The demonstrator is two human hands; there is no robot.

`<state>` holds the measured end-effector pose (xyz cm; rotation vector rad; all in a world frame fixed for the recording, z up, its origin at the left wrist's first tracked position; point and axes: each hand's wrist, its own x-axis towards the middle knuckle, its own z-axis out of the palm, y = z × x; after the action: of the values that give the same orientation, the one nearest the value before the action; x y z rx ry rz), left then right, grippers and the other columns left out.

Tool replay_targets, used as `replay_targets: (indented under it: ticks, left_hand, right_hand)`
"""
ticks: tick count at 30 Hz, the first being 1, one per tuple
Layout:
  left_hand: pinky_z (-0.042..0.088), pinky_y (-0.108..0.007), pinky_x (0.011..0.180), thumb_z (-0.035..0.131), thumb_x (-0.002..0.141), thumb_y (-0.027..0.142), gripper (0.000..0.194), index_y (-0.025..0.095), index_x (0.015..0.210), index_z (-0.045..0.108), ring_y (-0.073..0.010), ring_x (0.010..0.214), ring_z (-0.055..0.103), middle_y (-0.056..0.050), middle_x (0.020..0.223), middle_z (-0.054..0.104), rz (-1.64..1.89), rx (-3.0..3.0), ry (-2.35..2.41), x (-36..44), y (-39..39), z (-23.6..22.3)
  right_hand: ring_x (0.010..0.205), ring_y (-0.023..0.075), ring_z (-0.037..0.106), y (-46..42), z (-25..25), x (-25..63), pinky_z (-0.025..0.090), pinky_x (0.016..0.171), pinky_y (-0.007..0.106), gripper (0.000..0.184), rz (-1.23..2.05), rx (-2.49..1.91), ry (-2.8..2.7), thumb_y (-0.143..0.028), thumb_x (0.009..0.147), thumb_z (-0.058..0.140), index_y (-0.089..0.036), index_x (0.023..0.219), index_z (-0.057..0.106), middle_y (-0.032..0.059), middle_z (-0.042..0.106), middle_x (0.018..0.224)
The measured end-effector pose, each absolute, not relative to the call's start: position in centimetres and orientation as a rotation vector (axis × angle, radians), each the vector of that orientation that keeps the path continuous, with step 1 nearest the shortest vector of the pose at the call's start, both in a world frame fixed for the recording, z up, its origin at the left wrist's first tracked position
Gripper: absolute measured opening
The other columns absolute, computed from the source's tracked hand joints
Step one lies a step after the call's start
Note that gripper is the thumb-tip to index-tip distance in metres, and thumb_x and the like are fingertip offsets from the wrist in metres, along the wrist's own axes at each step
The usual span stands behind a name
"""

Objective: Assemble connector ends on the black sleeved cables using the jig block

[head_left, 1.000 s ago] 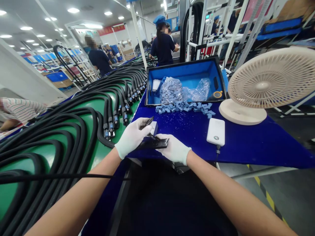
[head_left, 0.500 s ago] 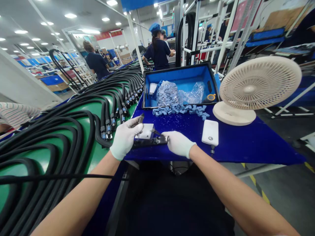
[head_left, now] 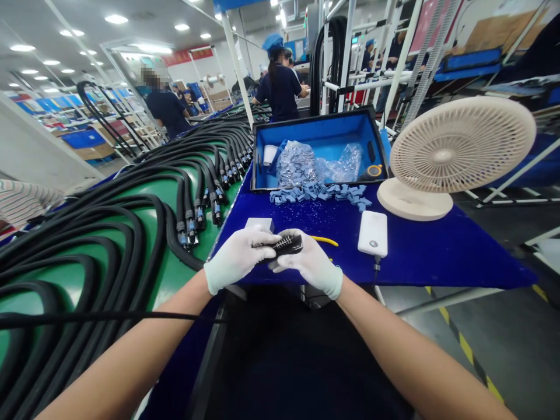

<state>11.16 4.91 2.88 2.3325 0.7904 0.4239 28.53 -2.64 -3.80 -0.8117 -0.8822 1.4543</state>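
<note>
Both my hands wear white gloves and meet at the near edge of the blue table (head_left: 420,251). My left hand (head_left: 234,256) is closed round a short black ribbed part (head_left: 285,244), and my right hand (head_left: 311,262) grips the same part from the other side. A small white box (head_left: 259,223) lies just beyond my left hand. A thin yellow strip (head_left: 324,240) lies on the cloth right of my hands. A heap of small blue pieces (head_left: 319,193) sits farther back.
An open blue bin (head_left: 319,131) with clear bags stands at the back. A white power bank (head_left: 373,233) and a cream desk fan (head_left: 459,149) are to the right. Black hoses (head_left: 109,233) cover the green belt on the left. Other workers stand farther off.
My hands have drawn together over the black part. The long dark piece held between them earlier is out of sight, and the ribbed part now lies crosswise in both hands.
</note>
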Motion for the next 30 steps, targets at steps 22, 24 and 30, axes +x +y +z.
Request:
replay_targets:
  ticks: [22, 24, 30]
  left_hand:
    - [0.054, -0.042, 0.081, 0.064, 0.085, 0.062, 0.043, 0.020, 0.088, 0.072, -0.0245, 0.082, 0.065, -0.009, 0.086, 0.071, 0.912, 1.470, 1.068, 9.1, 2.0, -2.8]
    - [0.056, -0.040, 0.083, 0.058, 0.090, 0.062, 0.043, 0.021, 0.100, 0.068, -0.0214, 0.085, 0.066, -0.007, 0.090, 0.070, 1.102, 1.138, 0.935, 8.4, 2.7, -2.8]
    - [0.049, -0.021, 0.059, 0.076, 0.085, 0.031, 0.026, 0.019, 0.103, 0.061, -0.0070, 0.057, 0.048, 0.006, 0.066, 0.048, 1.368, 1.044, 0.808, 7.8, 7.1, 0.5]
  right_hand:
    - [0.094, 0.0245, 0.073, -3.4, -6.4, 27.1, 0.062, 0.087, 0.046, 0.044, 1.170, -0.772, -0.889, -0.027, 0.076, 0.078, -0.023, 0.115, 0.058, 0.0068, 0.071, 0.116]
    - [0.099, 0.0246, 0.071, -2.3, -6.3, 27.4, 0.060, 0.089, 0.042, 0.055, 1.264, -0.849, -1.227, -0.026, 0.071, 0.083, -0.023, 0.121, 0.061, 0.0063, 0.071, 0.117]
    - [0.114, 0.0255, 0.064, 9.4, -5.3, 36.0, 0.048, 0.103, 0.039, 0.053, 0.426, -1.965, -1.528, -0.026, 0.089, 0.062, -0.012, 0.140, 0.052, 0.0193, 0.057, 0.135]
